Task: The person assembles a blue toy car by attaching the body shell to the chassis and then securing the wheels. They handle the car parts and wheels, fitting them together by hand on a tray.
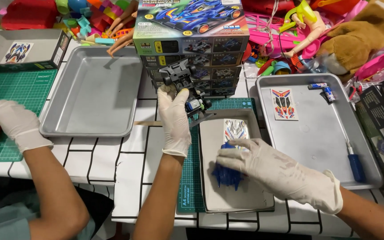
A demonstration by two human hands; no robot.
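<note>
My left hand [174,118], in a white glove, holds up a black toy car chassis [184,84] with wheels and a small motor, above the green cutting mat [191,178]. My right hand [274,171], also gloved, rests on a blue plastic car body shell [226,177] that lies in a shallow grey box lid [250,200]. A sticker sheet [235,130] lies in the same lid, just beyond the shell.
A stack of toy car boxes [192,26] stands behind the chassis. An empty metal tray [92,93] sits at left; another tray [316,133] at right holds a sticker sheet, batteries and a blue-handled screwdriver [351,153]. A co-worker's gloved hand [18,124] works at far left.
</note>
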